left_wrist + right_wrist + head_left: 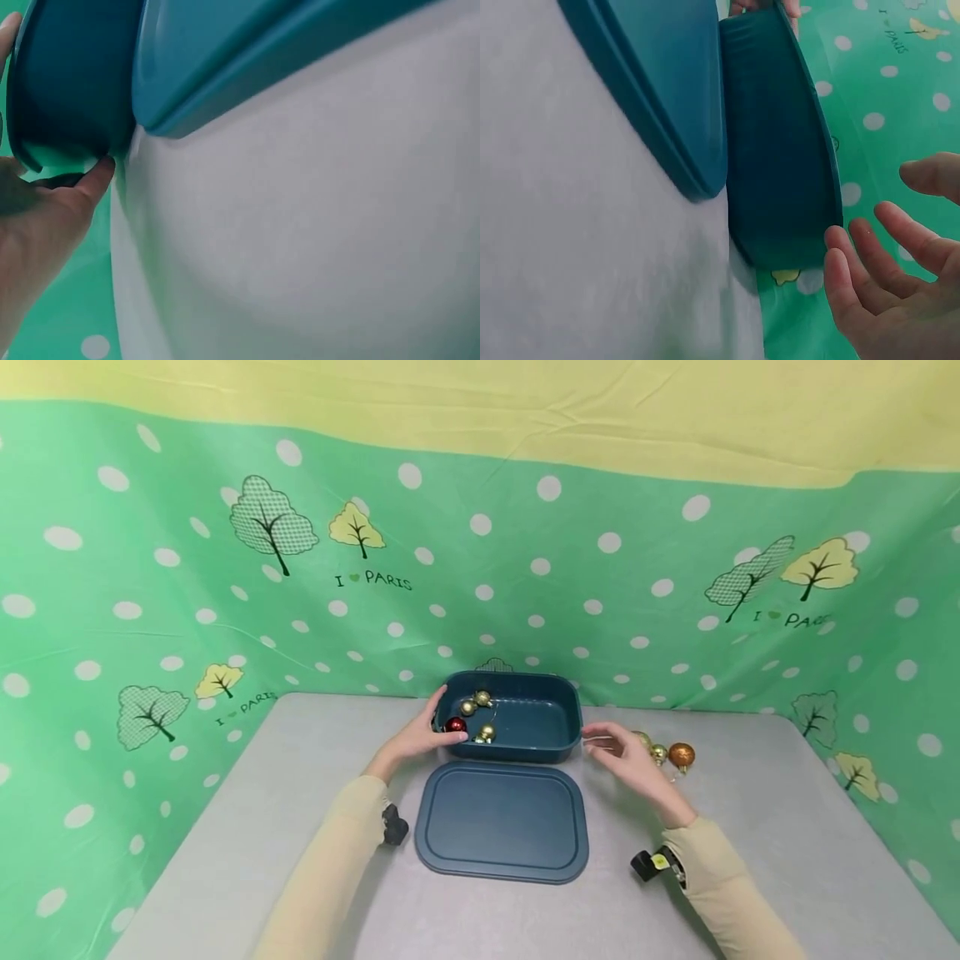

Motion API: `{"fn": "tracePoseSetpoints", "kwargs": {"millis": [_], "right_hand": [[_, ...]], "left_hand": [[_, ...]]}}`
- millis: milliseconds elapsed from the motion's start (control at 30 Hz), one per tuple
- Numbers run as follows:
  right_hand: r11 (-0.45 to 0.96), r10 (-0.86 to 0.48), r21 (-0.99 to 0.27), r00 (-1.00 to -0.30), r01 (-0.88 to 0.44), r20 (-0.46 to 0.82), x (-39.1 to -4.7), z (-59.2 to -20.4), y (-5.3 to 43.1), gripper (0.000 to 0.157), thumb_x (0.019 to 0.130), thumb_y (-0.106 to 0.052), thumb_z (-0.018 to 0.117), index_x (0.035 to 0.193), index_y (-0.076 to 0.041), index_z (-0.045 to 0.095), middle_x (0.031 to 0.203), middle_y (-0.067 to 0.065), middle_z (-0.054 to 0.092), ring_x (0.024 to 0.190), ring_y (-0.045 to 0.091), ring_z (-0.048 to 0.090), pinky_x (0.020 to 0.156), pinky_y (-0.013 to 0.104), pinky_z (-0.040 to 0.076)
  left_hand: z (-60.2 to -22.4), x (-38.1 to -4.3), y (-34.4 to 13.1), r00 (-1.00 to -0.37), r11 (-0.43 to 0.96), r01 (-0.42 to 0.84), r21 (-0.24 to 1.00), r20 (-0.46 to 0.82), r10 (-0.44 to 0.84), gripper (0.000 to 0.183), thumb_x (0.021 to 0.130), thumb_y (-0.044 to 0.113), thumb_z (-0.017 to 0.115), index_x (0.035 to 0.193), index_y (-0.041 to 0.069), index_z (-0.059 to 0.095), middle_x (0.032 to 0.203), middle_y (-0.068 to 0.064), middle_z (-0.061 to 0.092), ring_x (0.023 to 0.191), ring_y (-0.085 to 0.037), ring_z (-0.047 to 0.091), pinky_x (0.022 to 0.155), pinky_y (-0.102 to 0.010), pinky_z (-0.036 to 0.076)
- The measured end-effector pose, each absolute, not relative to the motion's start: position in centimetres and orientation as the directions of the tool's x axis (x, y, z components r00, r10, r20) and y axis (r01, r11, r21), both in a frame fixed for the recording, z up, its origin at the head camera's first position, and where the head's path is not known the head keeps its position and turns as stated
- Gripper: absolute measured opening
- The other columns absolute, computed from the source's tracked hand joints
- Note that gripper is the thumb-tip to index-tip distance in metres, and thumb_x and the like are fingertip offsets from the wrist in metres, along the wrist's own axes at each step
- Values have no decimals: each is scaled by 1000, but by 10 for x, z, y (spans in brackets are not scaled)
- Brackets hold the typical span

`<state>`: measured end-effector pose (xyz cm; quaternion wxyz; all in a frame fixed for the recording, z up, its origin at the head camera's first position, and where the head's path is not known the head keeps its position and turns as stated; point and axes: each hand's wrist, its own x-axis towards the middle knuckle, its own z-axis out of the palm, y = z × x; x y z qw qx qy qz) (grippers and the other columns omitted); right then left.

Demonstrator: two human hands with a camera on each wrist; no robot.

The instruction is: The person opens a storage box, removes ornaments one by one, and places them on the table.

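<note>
The left thumb [450,738] is lying over the front of the blue box [525,754], and the other fingers of the left hand [408,739] are bending round its left end, so that hand is holding it. The fingers [881,259] of the right hand [630,764] are sitting spread and a little bent by the box's right end. They are pinching nothing, and I cannot tell if the tips are touching the rim [823,124].

The step in hand seems to be keeping the box steady. The next move seems to be calling for the right fingers to curl in on their end, so both hands are holding it evenly.

The box is standing near the back of the grey table [225,843], hollow side up. Its long way is running left to right, with one short end facing each hand. A red ball [455,725] and small gold balls [482,698] are lying in its left part. The flat blue lid [502,822] is lying off the box, just in front, and its long way is running left to right too. Past the right hand, an orange ball [681,755] and some loose gold balls [659,752] are resting on the table. Behind everything, a green dotted cloth [450,627] is hanging.
</note>
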<state>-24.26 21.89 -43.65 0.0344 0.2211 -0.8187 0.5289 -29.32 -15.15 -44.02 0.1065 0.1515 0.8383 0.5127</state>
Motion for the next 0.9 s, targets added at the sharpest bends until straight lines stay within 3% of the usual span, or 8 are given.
{"fn": "tracePoseSetpoints", "kwargs": {"millis": [300,533,733,900], "right_hand": [[339,-290,-854,-907,-394,304,-243,-425,202,31,94,-1,60,123,10,56,119,26,58,104,39,56,86,26,50],[276,-332,-855,-878,-439,344,-252,-423,187,27,93,3,59,119,11,57,116,29,58,105,43,57,88,38,50],[266,-399,-872,-870,-412,289,-261,-420,167,28,96,-2,57,122,8,57,118,23,59,107,37,58,91,36,49],[283,-461,-887,-862,-366,209,-271,-416,148,30,97,-6,56,124,7,55,123,23,57,111,37,57,94,42,47]], "left_hand": [[-455,-309,-165,-909,426,198,883,3,417,105,83,31,76,157,13,3,159,-19,3,143,-39,8,111,-58,13],[-461,-312,-167,-911,372,170,913,1,413,106,83,30,77,157,17,2,161,-14,0,145,-35,3,113,-55,8],[-461,-311,-165,-917,368,149,918,-12,400,106,83,32,77,157,19,2,161,-11,1,145,-32,3,113,-54,7],[-462,-312,-165,-917,380,153,912,-12,398,105,84,32,77,157,19,3,160,-14,3,145,-34,3,113,-54,7]]}}
